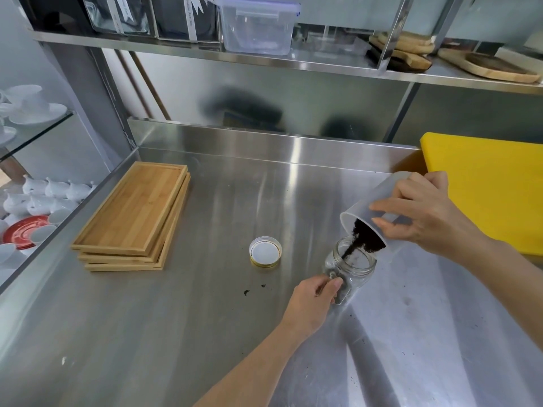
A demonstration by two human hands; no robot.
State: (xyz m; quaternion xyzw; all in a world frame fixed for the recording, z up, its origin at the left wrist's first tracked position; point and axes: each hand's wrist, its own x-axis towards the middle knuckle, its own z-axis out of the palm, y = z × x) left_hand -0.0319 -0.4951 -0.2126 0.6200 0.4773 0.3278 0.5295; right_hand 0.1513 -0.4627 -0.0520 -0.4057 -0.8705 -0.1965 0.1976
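Note:
A clear glass jar (354, 267) stands on the steel counter (205, 318), tilted slightly. My left hand (313, 302) grips it low on its left side. My right hand (426, 212) holds a white plastic container (371, 205) tipped mouth-down over the jar. Dark loose tea or grounds (363, 237) stream from the container into the jar's mouth. The jar's lid (265, 252), gold-rimmed with a white inside, lies upside down on the counter to the jar's left.
A stack of bamboo trays (132, 212) lies at the left. A yellow cutting board (487, 189) sits at the right. Dark crumbs (246, 292) dot the counter. A shelf above holds a plastic box (257, 24) and wooden boards (496, 66). White cups (38, 195) sit far left.

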